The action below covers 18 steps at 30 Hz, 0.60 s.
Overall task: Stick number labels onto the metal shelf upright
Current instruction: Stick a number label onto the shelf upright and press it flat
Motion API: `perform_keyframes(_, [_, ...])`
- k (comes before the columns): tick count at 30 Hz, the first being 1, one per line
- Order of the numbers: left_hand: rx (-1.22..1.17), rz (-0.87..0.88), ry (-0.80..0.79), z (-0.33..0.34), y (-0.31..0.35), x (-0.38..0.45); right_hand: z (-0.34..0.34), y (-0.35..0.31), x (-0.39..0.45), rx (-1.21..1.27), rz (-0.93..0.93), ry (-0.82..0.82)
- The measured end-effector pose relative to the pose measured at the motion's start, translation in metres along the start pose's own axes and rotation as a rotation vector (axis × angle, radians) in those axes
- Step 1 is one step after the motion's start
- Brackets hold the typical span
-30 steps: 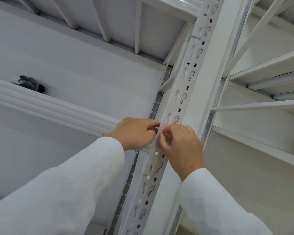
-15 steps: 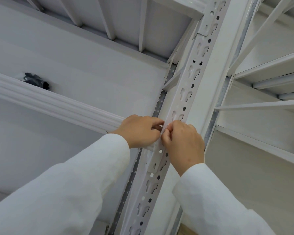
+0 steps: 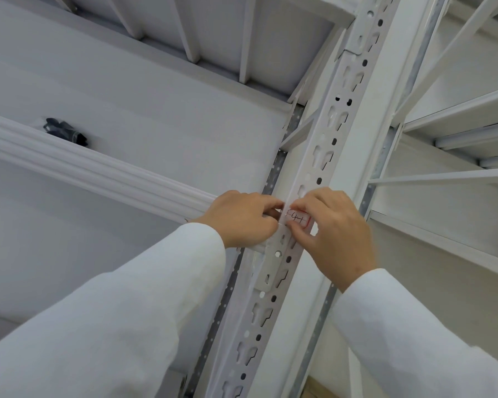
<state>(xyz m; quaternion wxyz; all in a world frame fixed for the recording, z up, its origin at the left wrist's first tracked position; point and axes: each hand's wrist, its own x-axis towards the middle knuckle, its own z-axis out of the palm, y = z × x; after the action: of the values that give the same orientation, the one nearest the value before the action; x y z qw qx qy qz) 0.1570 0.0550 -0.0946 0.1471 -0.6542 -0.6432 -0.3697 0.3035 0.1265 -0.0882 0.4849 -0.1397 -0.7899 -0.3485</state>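
Both hands at the perforated upright (image 3: 325, 133): right hand (image 3: 334, 234) pinching a red-edged label (image 3: 298, 218) against its face; left hand (image 3: 243, 218), fingers curled, at the label's left end. Dark bundle (image 3: 65, 133) on left shelf (image 3: 98, 170)

Both arms wear long, loose white fabric sleeves, softly creased, ending in plain cuffs at the wrists. The left hand (image 3: 243, 218) and right hand (image 3: 335, 234) are bare, without gloves. No rings, watch or markings show on the hands or sleeves.
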Motion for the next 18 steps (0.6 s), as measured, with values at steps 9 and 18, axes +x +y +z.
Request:
perform_keyframes(9, [-0.012,-0.014,0.002,0.001,0.001,0.0,-0.005,0.0,0.008,-0.075,-0.087,-0.078])
perform_keyframes(18, [-0.012,-0.006,0.002,-0.002,0.002,-0.001,-0.009,0.006,0.015,-0.011,-0.12,-0.126])
